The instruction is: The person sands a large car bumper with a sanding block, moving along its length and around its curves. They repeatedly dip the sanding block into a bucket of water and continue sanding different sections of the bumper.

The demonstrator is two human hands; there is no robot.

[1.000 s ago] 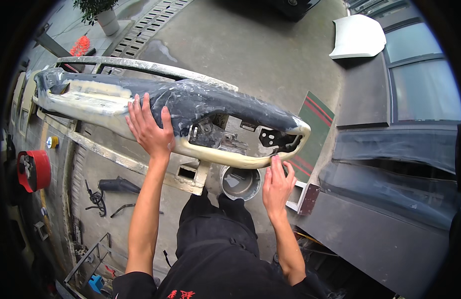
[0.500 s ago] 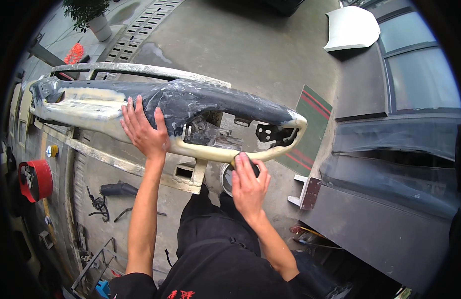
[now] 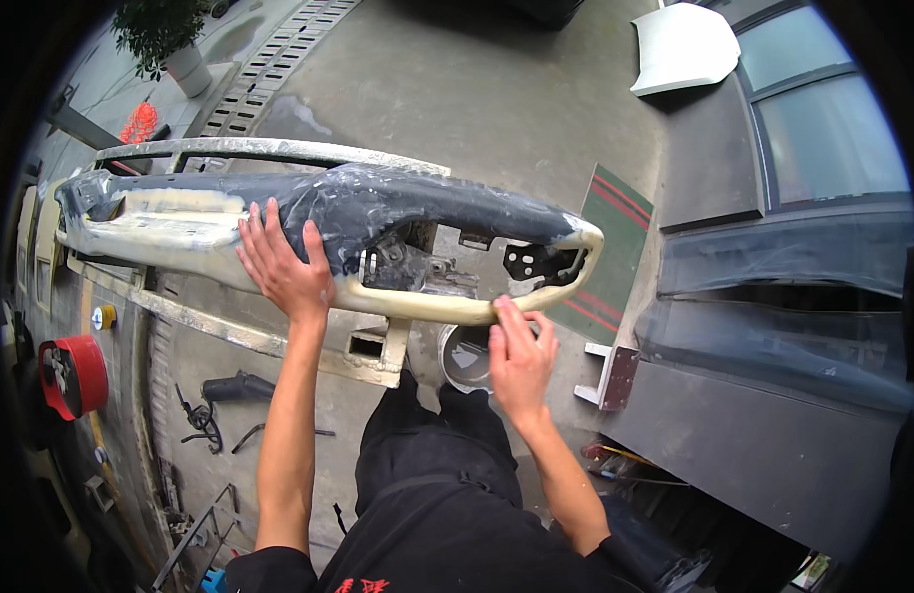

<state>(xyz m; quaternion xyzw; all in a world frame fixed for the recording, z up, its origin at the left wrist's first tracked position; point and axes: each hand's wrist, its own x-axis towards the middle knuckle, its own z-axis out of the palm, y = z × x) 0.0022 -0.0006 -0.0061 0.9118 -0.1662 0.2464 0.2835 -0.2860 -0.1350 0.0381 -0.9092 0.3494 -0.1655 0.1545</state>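
Observation:
A long car bumper (image 3: 427,198), dark grey with sanded cream patches, lies across a metal stand (image 3: 219,321) in front of me. My left hand (image 3: 287,265) rests on its middle with the fingers spread, holding nothing. Along the lower cream-coloured rim of the bumper's opening, my right hand (image 3: 524,361) presses with curled fingers. A small dark pad is gripped in it; now the fingers hide nearly all of the pad.
Below the bumper, by my feet, stands a round bucket (image 3: 467,356). A red tub (image 3: 73,378) is at the left. Dark body panels (image 3: 773,277) lie at the right, with a white hood (image 3: 686,49) behind. Hoses (image 3: 200,420) lie on the floor.
My right hand has slid rightward along the bumper's lower rim, and the pad in it shows less. My left hand stays in place on the bumper.

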